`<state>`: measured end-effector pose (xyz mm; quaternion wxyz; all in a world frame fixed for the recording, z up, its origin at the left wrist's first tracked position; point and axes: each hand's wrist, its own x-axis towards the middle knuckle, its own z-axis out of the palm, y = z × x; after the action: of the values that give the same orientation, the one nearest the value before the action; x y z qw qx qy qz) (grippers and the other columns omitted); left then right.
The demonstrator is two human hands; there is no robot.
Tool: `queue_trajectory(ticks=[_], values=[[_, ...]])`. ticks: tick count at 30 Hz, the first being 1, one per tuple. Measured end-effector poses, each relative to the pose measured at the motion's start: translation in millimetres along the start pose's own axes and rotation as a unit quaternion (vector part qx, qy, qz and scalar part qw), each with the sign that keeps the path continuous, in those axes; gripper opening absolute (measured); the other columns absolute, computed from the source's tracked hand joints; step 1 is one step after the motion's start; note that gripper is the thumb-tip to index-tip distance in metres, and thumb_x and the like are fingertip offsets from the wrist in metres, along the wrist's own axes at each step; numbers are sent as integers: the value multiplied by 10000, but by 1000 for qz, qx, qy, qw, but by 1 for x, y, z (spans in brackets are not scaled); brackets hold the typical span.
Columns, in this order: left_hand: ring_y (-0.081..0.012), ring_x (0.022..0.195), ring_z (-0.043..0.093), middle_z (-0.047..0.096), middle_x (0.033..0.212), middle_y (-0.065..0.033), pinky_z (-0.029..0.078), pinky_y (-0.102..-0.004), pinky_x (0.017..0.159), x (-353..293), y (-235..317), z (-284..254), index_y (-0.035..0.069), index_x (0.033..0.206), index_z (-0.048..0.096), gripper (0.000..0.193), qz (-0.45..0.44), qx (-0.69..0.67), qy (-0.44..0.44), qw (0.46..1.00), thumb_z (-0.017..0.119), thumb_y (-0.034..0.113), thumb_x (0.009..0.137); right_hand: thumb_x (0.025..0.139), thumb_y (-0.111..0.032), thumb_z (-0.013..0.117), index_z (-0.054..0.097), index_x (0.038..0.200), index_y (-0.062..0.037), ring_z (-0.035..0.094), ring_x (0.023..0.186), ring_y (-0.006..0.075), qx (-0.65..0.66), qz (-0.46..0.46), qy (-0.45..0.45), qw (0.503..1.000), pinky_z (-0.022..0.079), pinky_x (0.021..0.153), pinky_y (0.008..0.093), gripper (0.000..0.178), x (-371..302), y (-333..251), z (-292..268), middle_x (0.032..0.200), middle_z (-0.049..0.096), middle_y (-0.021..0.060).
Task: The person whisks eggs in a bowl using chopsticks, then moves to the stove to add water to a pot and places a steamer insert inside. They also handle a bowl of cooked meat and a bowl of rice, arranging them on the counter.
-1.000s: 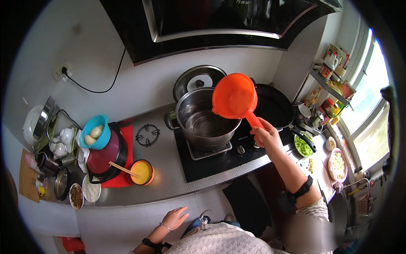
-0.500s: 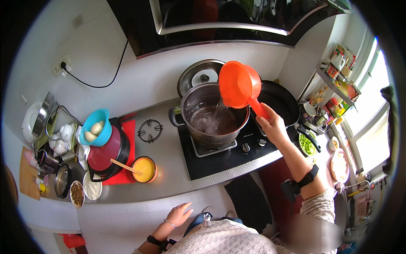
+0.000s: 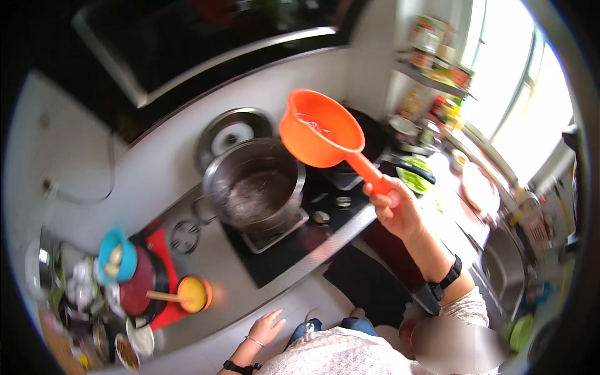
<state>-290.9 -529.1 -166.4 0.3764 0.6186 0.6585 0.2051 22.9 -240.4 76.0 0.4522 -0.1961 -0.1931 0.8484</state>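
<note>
A small kitchen with pale walls, a dark hood above and a bright window (image 3: 525,106) well to the right of the pot. A long grey counter (image 3: 244,294) runs under everything, and a black cooktop (image 3: 294,237) is set into it. The large steel pot (image 3: 255,185) stands on the cooktop, open, its inside dark and wet-looking. Just behind the pot a steel lid (image 3: 232,130) leans near the wall. To the right of the pot a black pan (image 3: 375,134) sits on the far burner. Left of the pot, on the counter, lie a red mat (image 3: 164,250), a dark red bowl (image 3: 139,289), a blue bowl (image 3: 117,262) with pale round things in it, and a small orange bowl (image 3: 194,294) with a stick across it.

The orange scoop (image 3: 322,135) hangs in the air just above and to the right of the pot's rim, not touching it. Its long axis runs from upper left to lower right: the bowl end points up-left toward the pot and is tilted, its mouth facing up toward the camera, and the handle slants down-right into the right hand (image 3: 395,209), which is clenched round the handle's end.

The left hand (image 3: 265,327) holds nothing; it rests open, fingers spread, on the counter's near edge, well below the pot.
</note>
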Motion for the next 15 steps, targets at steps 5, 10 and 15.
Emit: queue_trajectory(ticks=[5,10,15], values=[[-322,1061,612,636,1149,-169,484,-381,911,73,49,30,26,1179,606,393,92,28,-70,993,646,259,865,898,-277,538,400,1249,21,423,535,71,-45,-144,28,988,345,422,170,481,-157,-66,-102,992,554,138],[-298,1156,544,577,1229,-186,422,-387,983,127,118,89,-14,1266,527,458,153,85,-172,969,599,241,893,893,-262,509,357,1390,-13,437,501,68,-200,-351,245,882,344,464,195,576,-335,-119,-170,932,600,95],[-308,1175,549,590,1244,-182,432,-358,996,153,206,177,15,1248,563,422,209,121,-241,940,554,300,937,934,-247,530,397,1370,-48,457,507,56,-160,-510,486,692,363,435,178,497,-496,-154,-273,902,612,94]])
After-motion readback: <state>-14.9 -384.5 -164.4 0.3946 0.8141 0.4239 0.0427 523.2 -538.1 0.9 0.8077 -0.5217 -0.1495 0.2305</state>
